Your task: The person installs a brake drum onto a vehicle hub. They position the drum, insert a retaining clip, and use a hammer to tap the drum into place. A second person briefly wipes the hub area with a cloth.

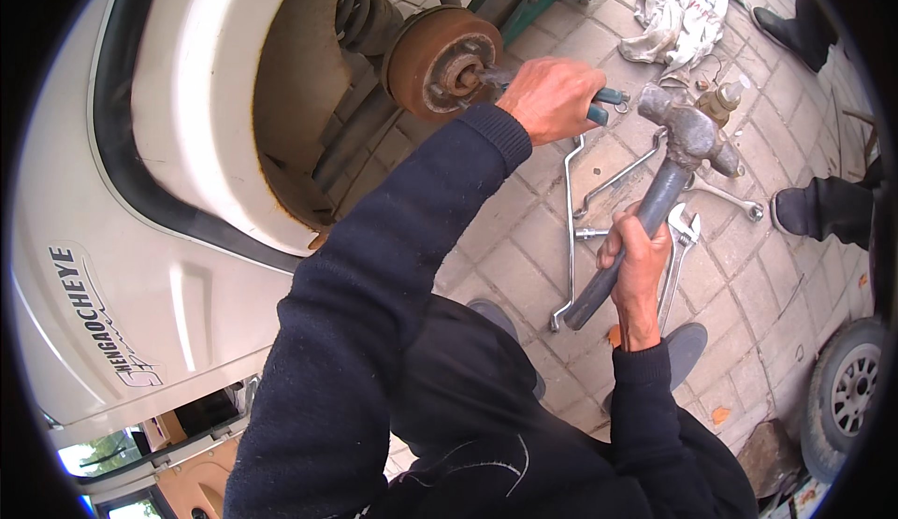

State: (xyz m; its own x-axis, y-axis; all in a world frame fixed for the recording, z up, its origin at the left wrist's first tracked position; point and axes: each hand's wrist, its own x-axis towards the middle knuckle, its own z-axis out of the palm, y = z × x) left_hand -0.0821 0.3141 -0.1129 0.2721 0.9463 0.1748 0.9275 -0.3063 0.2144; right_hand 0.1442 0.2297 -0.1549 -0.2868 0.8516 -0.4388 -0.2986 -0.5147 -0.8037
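Note:
My left hand [554,98] is closed around a pair of pliers with dark green handles [610,96]. The jaws reach toward the centre of a rusty brake drum [412,65] on the vehicle's bare wheel hub; whether they grip anything there cannot be made out. In my closed right hand [638,250] is a hammer [690,136], gripped by its dark handle with the steel head raised away from the drum. Below the hammer, an adjustable wrench [675,271] lies on the paving, beside bent-ended wrenches [570,229].
The white vehicle body [196,98] curves around the wheel arch at left. A green jack [543,0] stands behind the drum. White rags [687,14] lie on the paving, with a brass-coloured fitting [720,100] nearer. Other people's shoes [793,210] and a wheel [847,393] are at right.

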